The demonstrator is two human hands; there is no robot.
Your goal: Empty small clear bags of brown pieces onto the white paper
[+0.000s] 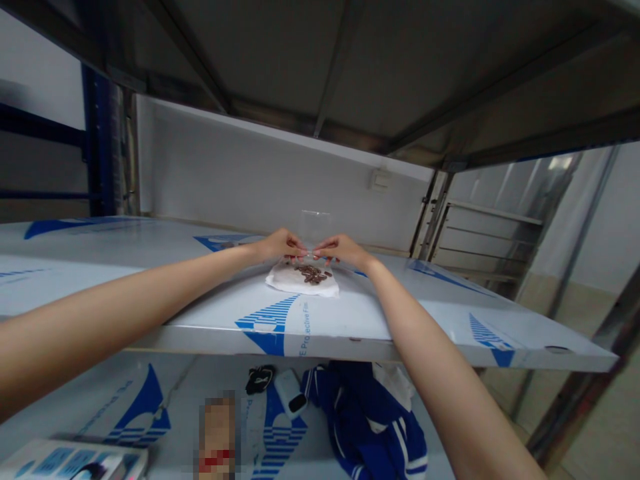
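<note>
A clear plastic bag (316, 227) stands up between my two hands, its upper part rising above my fingers. My left hand (280, 245) pinches it from the left, thumb and fingers closed. From the right, my right hand (346, 249) pinches it the same way, the fingertips of both hands nearly meeting. Just below them, several small dark brown oblong pieces (314, 274) lie in a heap on a folded white cloth or tissue (280, 283). Whether the pieces are inside the bag or loose, I cannot tell.
The work surface is a metal shelf (200, 313) with film on it. Another shelf (280, 60) hangs low overhead. On the level below lie a blue-and-white garment (370, 420), a pale blue device (290, 392), a black item (260, 379) and a printed box (75, 460).
</note>
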